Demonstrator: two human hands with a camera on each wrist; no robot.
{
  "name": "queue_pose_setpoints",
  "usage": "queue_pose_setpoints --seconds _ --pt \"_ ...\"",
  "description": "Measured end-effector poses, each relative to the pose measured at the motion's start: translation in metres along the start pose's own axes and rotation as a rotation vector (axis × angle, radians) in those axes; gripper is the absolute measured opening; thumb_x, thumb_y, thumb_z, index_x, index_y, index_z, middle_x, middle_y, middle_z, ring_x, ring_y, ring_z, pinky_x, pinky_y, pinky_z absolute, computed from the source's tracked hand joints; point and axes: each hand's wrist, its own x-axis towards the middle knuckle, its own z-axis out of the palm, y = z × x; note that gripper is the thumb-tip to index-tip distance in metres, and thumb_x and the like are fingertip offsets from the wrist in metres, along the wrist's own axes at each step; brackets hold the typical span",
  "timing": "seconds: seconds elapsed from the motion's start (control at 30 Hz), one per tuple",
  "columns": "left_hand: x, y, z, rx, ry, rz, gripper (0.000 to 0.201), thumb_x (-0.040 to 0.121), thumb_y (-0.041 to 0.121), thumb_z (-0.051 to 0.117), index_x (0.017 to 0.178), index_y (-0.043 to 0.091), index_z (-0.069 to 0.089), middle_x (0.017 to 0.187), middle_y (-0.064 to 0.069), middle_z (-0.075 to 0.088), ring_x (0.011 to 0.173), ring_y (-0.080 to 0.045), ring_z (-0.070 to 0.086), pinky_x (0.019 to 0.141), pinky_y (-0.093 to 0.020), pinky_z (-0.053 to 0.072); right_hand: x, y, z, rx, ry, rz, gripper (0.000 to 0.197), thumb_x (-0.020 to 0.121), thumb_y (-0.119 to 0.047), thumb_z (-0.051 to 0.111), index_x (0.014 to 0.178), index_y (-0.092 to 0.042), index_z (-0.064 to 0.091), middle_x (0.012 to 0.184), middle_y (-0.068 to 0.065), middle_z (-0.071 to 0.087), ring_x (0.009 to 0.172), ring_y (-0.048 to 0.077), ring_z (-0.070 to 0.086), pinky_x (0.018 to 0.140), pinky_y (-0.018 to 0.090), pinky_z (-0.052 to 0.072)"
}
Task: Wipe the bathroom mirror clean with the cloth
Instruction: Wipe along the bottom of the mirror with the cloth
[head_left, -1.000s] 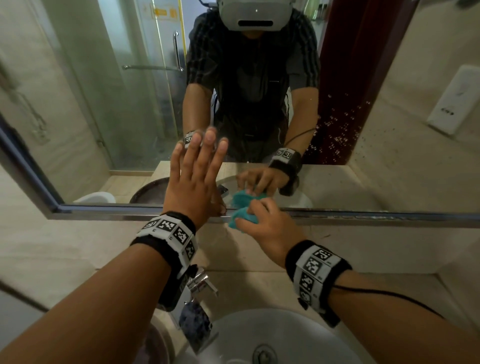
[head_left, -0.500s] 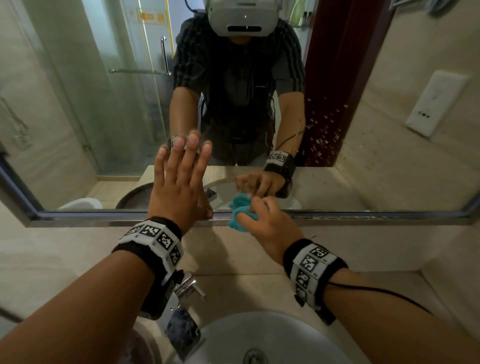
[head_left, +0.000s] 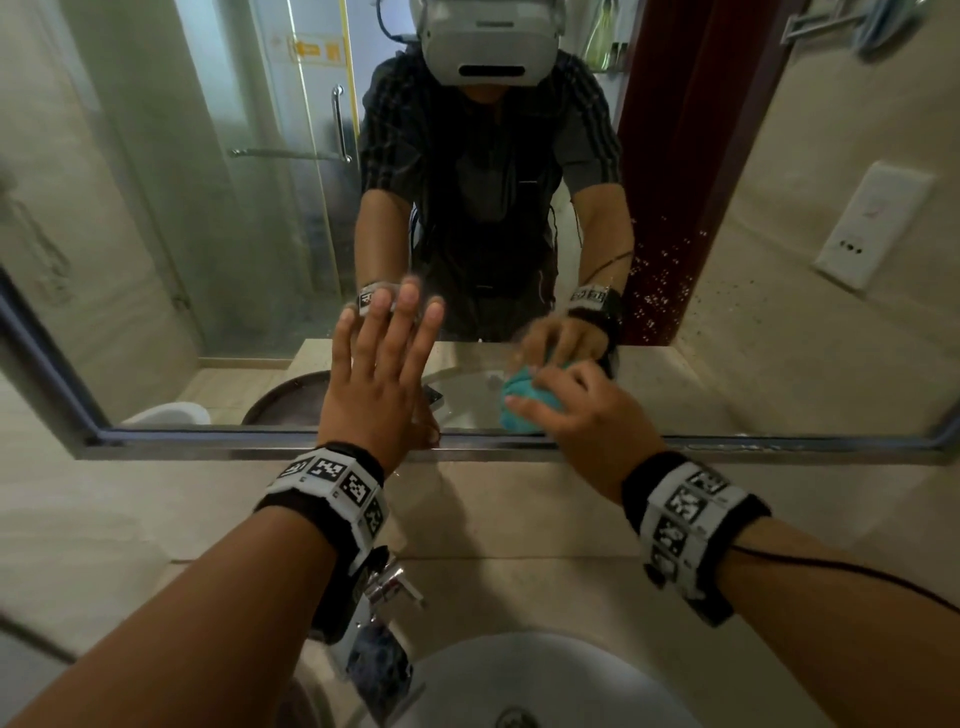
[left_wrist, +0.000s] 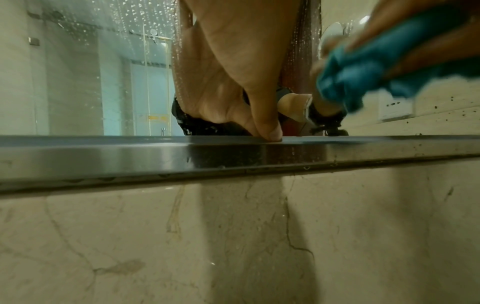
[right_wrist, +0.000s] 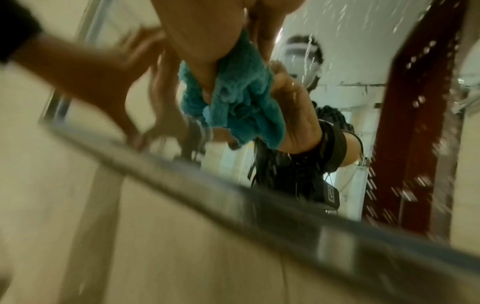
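Since a moment ago the right hand (head_left: 582, 415), fingers curled around the bunched teal cloth (head_left: 524, 402), has moved slightly right along the frameless wall mirror's (head_left: 208, 234) lower edge, while the left hand (head_left: 376, 379) stays flat, fingers straight, so wiping continues toward the droplets.

Wall: you face beige marble tile (left_wrist: 233, 236), veined and cracked below the metal ledge (left_wrist: 103, 156).
Basin: a white sink (head_left: 545, 675) sits below you, chrome faucet (head_left: 392, 587) at its left.
Reflected room: glass shower door (head_left: 291, 156) (yellow sign on it), dark red curtain (head_left: 691, 130), white wall plate (head_left: 872, 223).
Light: dim, greenish.
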Motion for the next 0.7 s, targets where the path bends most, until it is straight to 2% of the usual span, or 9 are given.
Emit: queue_pose_setpoints --seconds 0.13,0.2,0.3,0.37,0.43,0.5,0.57,0.63,0.7 --pt "0.001 -0.002 0.003 0.003 0.008 0.001 0.159 0.033 0.065 0.083 0.149 0.015 -0.014 0.152 -0.005 -0.030 0.141 -0.024 -0.023 0.115 -0.043 -0.013 0.043 0.020 -0.040 0.104 0.356 0.153 0.044 0.081 -0.012 0.067 0.124 -0.010 0.057 0.118 0.021 0.057 0.095 0.036 0.055 0.080 0.036 0.050" --pt "0.000 -0.003 0.004 0.008 0.006 0.003 0.158 0.034 0.066 0.083 0.149 0.015 -0.014 0.152 -0.005 -0.030 0.141 -0.024 -0.023 0.115 -0.042 -0.015 0.047 0.017 -0.036 0.087 0.422 0.175 0.038 0.085 -0.016 0.061 0.122 -0.013 0.054 0.118 0.020 0.055 0.094 0.035 0.054 0.078 0.032 0.048" --pt "0.000 -0.002 0.004 0.019 -0.005 0.002 0.157 0.035 0.068 0.081 0.148 0.015 -0.015 0.151 -0.005 -0.031 0.140 -0.025 -0.025 0.115 -0.042 -0.015 0.013 0.002 0.000 0.024 0.221 0.003 0.042 0.069 -0.014 0.081 0.108 -0.013 0.064 0.108 0.020 0.060 0.081 0.034 0.060 0.062 0.035 0.054" --pt "0.000 -0.002 0.003 0.021 -0.006 0.002 0.157 0.037 0.068 0.080 0.148 0.015 -0.016 0.151 -0.006 -0.032 0.140 -0.025 -0.025 0.115 -0.043 -0.014 -0.003 0.003 0.002 -0.007 0.036 -0.058 0.046 0.057 -0.015 0.089 0.099 -0.014 0.072 0.099 0.016 0.066 0.078 0.033 0.062 0.059 0.035 0.054" --pt "0.001 -0.001 0.003 0.011 -0.003 0.002 0.156 0.037 0.067 0.081 0.148 0.015 -0.016 0.151 -0.005 -0.032 0.140 -0.024 -0.025 0.115 -0.043 -0.014 0.007 0.016 -0.015 -0.019 0.066 -0.033 0.045 0.061 -0.018 0.085 0.103 -0.014 0.071 0.100 0.015 0.066 0.084 0.034 0.061 0.064 0.037 0.054" --pt "0.001 -0.001 0.004 0.001 0.005 0.000 0.156 0.036 0.066 0.082 0.149 0.015 -0.014 0.151 -0.005 -0.031 0.141 -0.024 -0.025 0.115 -0.042 -0.014 0.027 0.029 -0.036 -0.019 0.250 0.078 0.039 0.073 -0.019 0.075 0.110 -0.013 0.067 0.107 0.017 0.063 0.094 0.034 0.054 0.070 0.036 0.052" --pt "0.000 -0.002 0.004 0.007 0.005 -0.002 0.156 0.036 0.065 0.082 0.148 0.015 -0.014 0.151 -0.005 -0.031 0.140 -0.024 -0.025 0.115 -0.043 -0.014 0.038 0.031 -0.040 0.059 0.421 0.242 0.033 0.083 -0.018 0.063 0.116 -0.013 0.064 0.113 0.018 0.059 0.100 0.034 0.049 0.082 0.030 0.043" --pt "-0.001 -0.001 0.004 0.011 -0.013 -0.001 0.156 0.038 0.066 0.081 0.148 0.015 -0.017 0.151 -0.005 -0.032 0.140 -0.025 -0.025 0.115 -0.043 -0.014 0.029 0.018 -0.022 0.082 0.374 0.248 0.034 0.088 -0.021 0.052 0.120 -0.013 0.062 0.118 0.020 0.056 0.105 0.034 0.050 0.090 0.027 0.038" --pt "0.000 0.000 0.003 0.007 -0.020 -0.005 0.156 0.038 0.066 0.081 0.148 0.015 -0.017 0.151 -0.005 -0.032 0.140 -0.025 -0.024 0.115 -0.044 -0.013 0.006 0.006 0.005 0.045 0.182 0.051 0.033 0.083 -0.016 0.062 0.115 -0.012 0.065 0.116 0.021 0.059 0.101 0.035 0.055 0.083 0.031 0.051"
